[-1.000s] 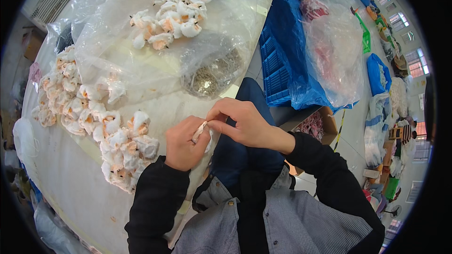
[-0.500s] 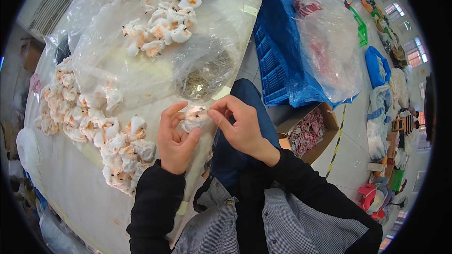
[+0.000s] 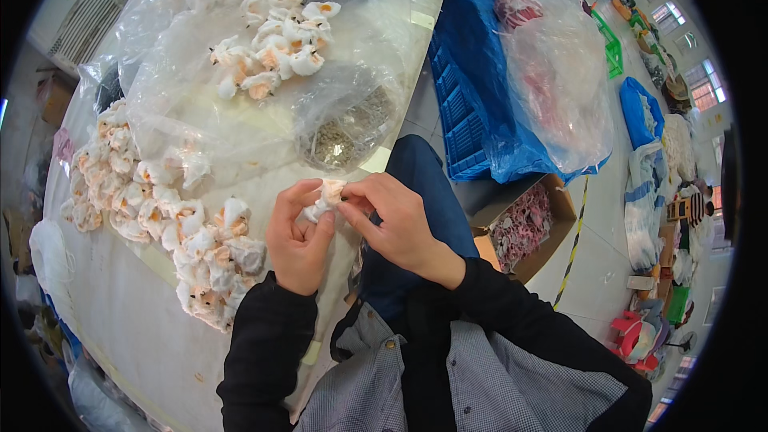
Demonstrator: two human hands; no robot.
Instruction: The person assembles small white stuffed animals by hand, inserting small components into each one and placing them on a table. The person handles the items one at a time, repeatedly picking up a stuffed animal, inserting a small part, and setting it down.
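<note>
Between my two hands, near the table's edge, is a small white-and-peach plush piece (image 3: 326,197). My left hand (image 3: 298,236) is closed on its left side, thumb and fingers around it. From the right, my right hand (image 3: 396,220) pinches its edge with thumb and index finger; whether a needle or thread is there is too small to tell. Left of my hands lies a long heap of similar plush pieces (image 3: 192,248). A second group of them (image 3: 276,44) rests farther off on clear plastic.
Clear plastic bags (image 3: 200,24) cover the far part of the white table (image 3: 136,312); one holds greyish-beige grains (image 3: 340,140). To the right stand a blue crate (image 3: 464,132) with a full clear bag (image 3: 560,88) and a cardboard box (image 3: 564,220) of pink scraps. A person (image 3: 700,200) sits far right.
The plush piece has turned and tilted between my fingers, its dark-marked side no longer facing up. My right hand has moved slightly left, its fingers closer to my left hand.
</note>
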